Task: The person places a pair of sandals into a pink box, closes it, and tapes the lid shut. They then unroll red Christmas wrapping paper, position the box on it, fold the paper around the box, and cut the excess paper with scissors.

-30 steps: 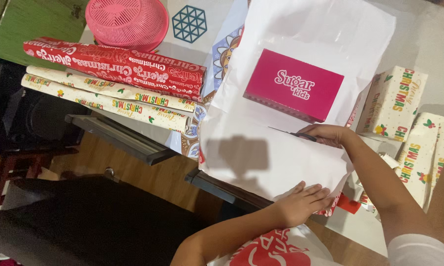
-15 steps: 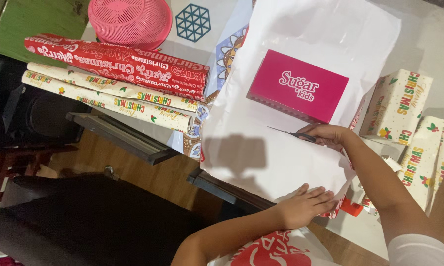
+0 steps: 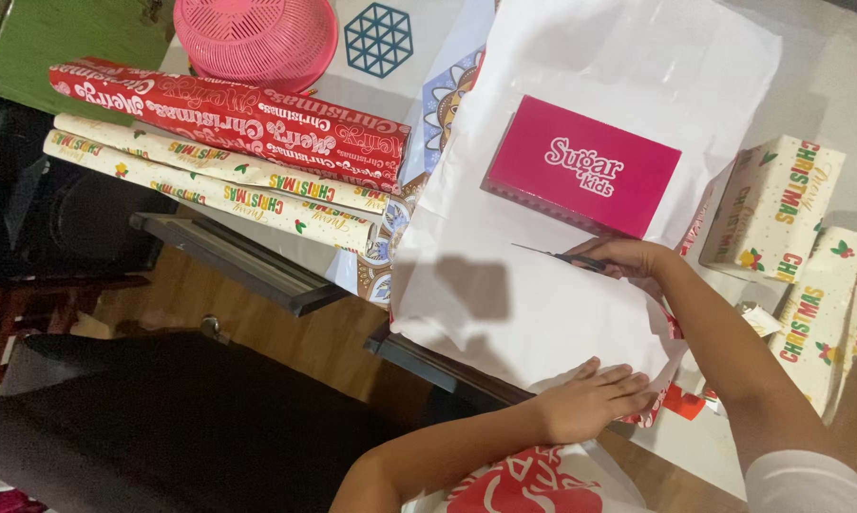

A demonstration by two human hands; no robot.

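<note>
A large sheet of wrapping paper lies white side up across the table, with a pink rectangular box resting on it. My right hand grips a pair of scissors whose blades point left into the sheet just below the box. My left hand lies flat with fingers spread on the near edge of the paper, pressing it down at the table's edge.
Three rolls of wrapping paper, one red and two cream, lie at the left. A pink basket and blue hexagonal trivet sit behind them. Cream wrapped boxes stand at the right. A dark chair is below.
The scissors in my right hand have edged a little further left through the paper. My left hand stays pressed on the sheet's near edge. The view has shifted slightly.
</note>
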